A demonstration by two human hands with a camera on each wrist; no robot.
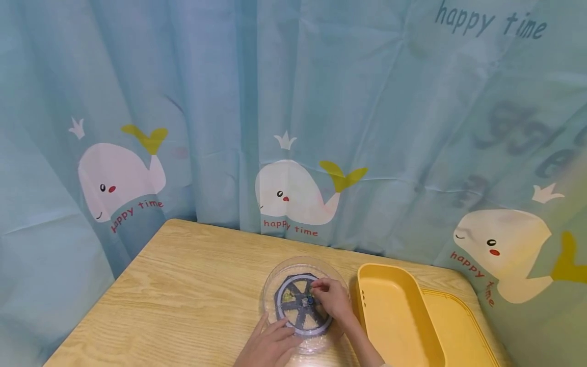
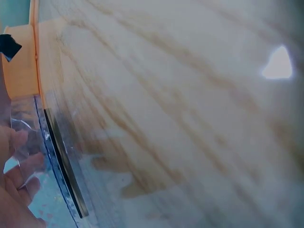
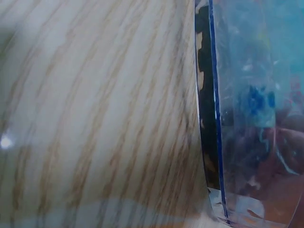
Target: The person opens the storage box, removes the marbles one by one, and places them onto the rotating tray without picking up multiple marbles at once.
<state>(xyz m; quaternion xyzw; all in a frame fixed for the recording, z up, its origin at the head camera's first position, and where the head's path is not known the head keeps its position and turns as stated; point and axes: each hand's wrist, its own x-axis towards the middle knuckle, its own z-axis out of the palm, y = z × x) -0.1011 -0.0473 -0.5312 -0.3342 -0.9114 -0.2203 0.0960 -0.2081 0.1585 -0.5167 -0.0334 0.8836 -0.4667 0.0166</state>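
A round clear plastic container (image 1: 270, 275) stands on the table, with a dark spoked wheel shape and a pale ring (image 1: 278, 308) showing in it. My left hand (image 1: 270, 346) lies at its near left rim, fingers stretched onto the edge. My right hand (image 1: 334, 299) reaches over the right side, thumb and fingertips pinching at a small blue piece (image 1: 310, 301) near the hub. Left of the hub sits a small yellow piece (image 1: 288, 296). Through the clear wall (image 3: 237, 156) in the right wrist view, a blue flower-like shape (image 3: 257, 102) shows blurred.
To the right stands a deep yellow tray (image 1: 398, 306), with a flat yellow lid or tray (image 1: 451, 318) beside it. The wooden table (image 1: 183, 295) extends to the left. A blue curtain (image 1: 215, 127) printed with whales hangs along the far side.
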